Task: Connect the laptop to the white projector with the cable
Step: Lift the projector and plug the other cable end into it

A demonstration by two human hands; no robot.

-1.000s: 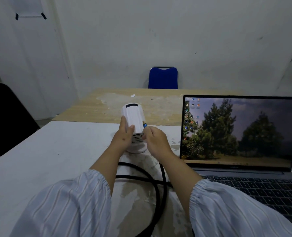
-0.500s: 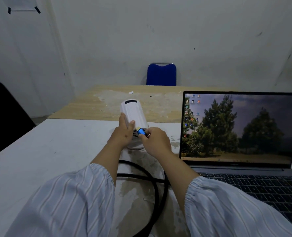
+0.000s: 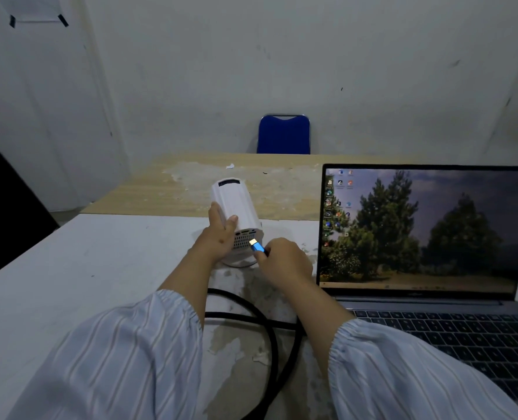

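Note:
The white projector [image 3: 236,204] stands on its round base on the white table [image 3: 85,268], tilted so its rear grille and ports face me. My left hand [image 3: 218,234] grips its left side. My right hand [image 3: 285,259] pinches the blue plug with a gold tip [image 3: 257,245] of the black cable [image 3: 270,344]. The tip hovers just in front of the grille, slightly below the ports, not inserted. The cable loops on the table between my forearms. The open laptop [image 3: 427,231] sits at the right, its screen lit with a tree wallpaper.
A wooden table [image 3: 191,189] adjoins the far edge of the white one. A blue chair [image 3: 284,134] stands against the back wall. A dark chair [image 3: 6,213] is at the left. Striped sleeves cover both forearms at the bottom.
My right hand has drawn the blue plug down and back from the projector's side to its rear face. The projector's rear ports have come into sight. My left hand stayed on the projector.

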